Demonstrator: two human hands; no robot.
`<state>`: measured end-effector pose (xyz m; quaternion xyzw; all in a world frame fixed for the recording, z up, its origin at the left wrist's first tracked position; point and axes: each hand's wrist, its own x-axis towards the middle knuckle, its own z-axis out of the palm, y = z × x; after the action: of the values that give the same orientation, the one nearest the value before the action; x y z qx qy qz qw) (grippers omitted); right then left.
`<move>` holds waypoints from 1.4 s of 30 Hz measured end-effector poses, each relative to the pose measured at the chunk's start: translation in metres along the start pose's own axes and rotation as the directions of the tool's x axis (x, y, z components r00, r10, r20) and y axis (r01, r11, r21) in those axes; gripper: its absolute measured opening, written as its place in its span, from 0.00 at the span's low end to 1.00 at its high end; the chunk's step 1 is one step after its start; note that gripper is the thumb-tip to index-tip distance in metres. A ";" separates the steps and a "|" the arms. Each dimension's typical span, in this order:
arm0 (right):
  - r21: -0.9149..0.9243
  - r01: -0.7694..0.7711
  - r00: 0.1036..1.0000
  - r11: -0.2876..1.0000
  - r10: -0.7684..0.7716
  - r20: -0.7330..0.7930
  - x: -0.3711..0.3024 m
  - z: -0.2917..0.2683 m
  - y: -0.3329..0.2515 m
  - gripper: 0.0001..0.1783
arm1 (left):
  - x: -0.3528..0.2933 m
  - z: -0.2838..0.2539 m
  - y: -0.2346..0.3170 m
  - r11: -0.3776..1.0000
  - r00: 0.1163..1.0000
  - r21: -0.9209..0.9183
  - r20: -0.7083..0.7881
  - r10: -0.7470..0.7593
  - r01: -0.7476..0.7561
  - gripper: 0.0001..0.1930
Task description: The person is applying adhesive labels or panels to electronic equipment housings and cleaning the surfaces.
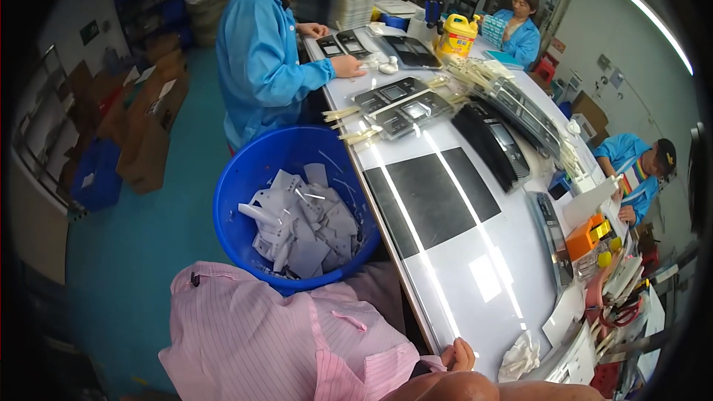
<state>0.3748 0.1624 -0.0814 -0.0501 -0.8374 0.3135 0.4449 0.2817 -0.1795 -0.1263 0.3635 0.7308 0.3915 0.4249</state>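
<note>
At the white table's near edge is my left hand, coming out of a pink striped sleeve. Its fingers are curled and close together, and nothing shows in them. Bare skin of my right arm crosses the lower edge of the picture; that hand's fingers are hidden. A crumpled white tissue lies right of my left hand. Farther up the table rests a flat dark sheet. Beyond it are black panels with small windows, some with cream cable bundles, and a curved black panel.
Beside the table's left edge stands a blue tub of white scraps. A person in blue handles panels at the far left; two others sit on the right. A yellow jug, an orange tape dispenser and cardboard boxes are around.
</note>
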 end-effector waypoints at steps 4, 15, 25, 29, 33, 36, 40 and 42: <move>0.095 -0.124 0.992 0.988 0.123 0.022 -0.007 -0.001 0.008 0.13 | 0.010 -0.029 0.012 0.991 0.998 0.125 0.026 0.052 -0.054 0.20; -0.198 -0.004 0.996 0.980 0.022 0.092 0.035 -0.009 -0.063 0.15 | 0.023 -0.103 0.033 0.901 0.974 0.392 0.194 0.120 -0.189 0.20; -0.194 0.050 0.971 0.980 -0.002 0.239 0.066 -0.023 -0.072 0.17 | 0.125 -0.146 0.195 0.901 0.632 0.314 0.773 -0.060 -0.299 0.14; -0.183 -0.025 0.984 0.983 0.057 0.169 0.051 -0.032 -0.068 0.19 | 0.167 -0.144 0.259 0.997 0.701 -0.068 0.710 0.063 -0.021 0.13; -0.184 -0.068 0.972 0.981 0.107 0.208 0.046 -0.031 -0.077 0.18 | 0.203 -0.106 0.271 0.920 0.806 -0.131 0.447 0.388 -0.370 0.11; -0.273 0.011 0.992 0.962 0.023 0.123 0.035 -0.027 -0.073 0.18 | 0.227 -0.074 0.311 0.743 0.654 0.059 0.524 0.545 -0.666 0.13; -0.441 0.199 0.975 0.875 -0.134 0.175 0.021 -0.021 -0.063 0.17 | 0.251 -0.006 0.385 0.347 0.331 0.092 0.592 0.735 -0.933 0.17; -0.441 0.225 0.972 0.869 -0.169 0.163 0.021 -0.018 -0.056 0.16 | 0.270 0.041 0.411 0.198 0.202 0.072 0.588 0.783 -0.978 0.19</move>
<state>0.3872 0.1341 -0.0269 -0.0485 -0.9131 0.0635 0.3998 0.2993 0.2409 0.1313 0.8832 0.3217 0.3004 0.1620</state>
